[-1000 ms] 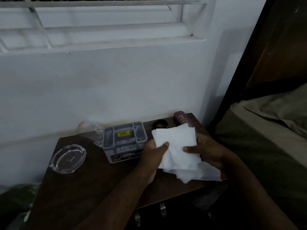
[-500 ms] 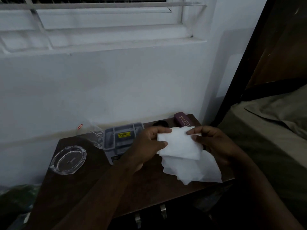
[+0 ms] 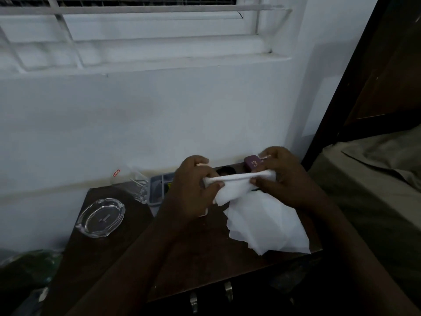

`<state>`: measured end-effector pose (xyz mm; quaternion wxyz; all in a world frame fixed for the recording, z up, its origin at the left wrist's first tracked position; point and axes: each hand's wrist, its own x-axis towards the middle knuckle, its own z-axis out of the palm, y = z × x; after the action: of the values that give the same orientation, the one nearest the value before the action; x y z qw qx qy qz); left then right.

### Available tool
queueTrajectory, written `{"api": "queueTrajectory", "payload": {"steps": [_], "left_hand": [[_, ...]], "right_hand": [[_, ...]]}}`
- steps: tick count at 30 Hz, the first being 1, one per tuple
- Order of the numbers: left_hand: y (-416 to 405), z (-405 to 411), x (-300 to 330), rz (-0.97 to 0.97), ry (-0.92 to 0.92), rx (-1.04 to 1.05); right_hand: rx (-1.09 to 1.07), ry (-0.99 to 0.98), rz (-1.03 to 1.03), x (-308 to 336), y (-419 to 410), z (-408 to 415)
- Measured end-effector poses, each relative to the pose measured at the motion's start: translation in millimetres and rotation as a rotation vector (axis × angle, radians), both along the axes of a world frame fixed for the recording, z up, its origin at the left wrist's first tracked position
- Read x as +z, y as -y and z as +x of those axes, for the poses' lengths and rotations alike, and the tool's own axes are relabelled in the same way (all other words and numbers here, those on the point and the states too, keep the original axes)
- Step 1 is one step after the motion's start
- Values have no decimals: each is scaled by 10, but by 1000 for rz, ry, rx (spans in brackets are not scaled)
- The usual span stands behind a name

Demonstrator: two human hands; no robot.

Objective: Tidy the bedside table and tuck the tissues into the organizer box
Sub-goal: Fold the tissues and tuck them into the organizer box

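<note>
Both hands hold one white tissue (image 3: 232,187) above the dark wooden bedside table (image 3: 109,254). My left hand (image 3: 193,190) pinches its left end, and my right hand (image 3: 282,176) pinches its right end. The tissue is folded over, with its top edge stretched into a thin band between them. A loose pile of white tissues (image 3: 266,226) lies on the table's right side, below my right hand. The grey organizer box (image 3: 159,188) stands at the back, mostly hidden behind my left hand.
A clear glass ashtray (image 3: 100,217) sits at the table's left. A clear plastic container (image 3: 134,181) stands left of the box. A maroon case (image 3: 251,164) and a dark object (image 3: 226,171) lie at the back. A bed (image 3: 369,201) borders the right side.
Both hands have lifted the tissue and folded it over, so the flat sheet is now a narrow stretched band. My left hand now hides most of the box.
</note>
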<state>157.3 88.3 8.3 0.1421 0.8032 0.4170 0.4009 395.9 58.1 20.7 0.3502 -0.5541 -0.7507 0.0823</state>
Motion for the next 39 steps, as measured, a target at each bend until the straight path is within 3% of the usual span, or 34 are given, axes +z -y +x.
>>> {"api": "queueTrajectory", "payload": {"steps": [2, 4, 7, 10, 12, 17, 21, 33, 36, 39], "left_hand": [[-98, -109, 61, -254, 166, -98], [-184, -204, 138, -615, 456, -244], [-385, -324, 146, -750, 645, -241], [-558, -356, 84, -704, 595, -89], [-630, -350, 11, -625, 419, 3], [-719, -342, -154, -338, -56, 152], [-714, -348, -211, -282, -231, 220], [-673, -428, -274, -289, -273, 184], [-640, -416, -262, -259, -294, 194], [-445, -335, -187, -9, -122, 233]], "right_hand": [[64, -307, -169, 115, -7, -31], [91, -669, -341, 206, -43, -151], [24, -825, -303, 275, -236, -397], [-174, -444, -117, 336, -423, -641], [-217, -248, -59, 376, -487, -786], [-180, -90, -93, 406, -541, -1043], [-188, -12, -132, 355, -540, -1176], [-152, 253, -339, 0, -763, -1495], [-126, 205, -316, 62, -713, -1433], [-174, -1, -332, 234, -600, -1123]]}}
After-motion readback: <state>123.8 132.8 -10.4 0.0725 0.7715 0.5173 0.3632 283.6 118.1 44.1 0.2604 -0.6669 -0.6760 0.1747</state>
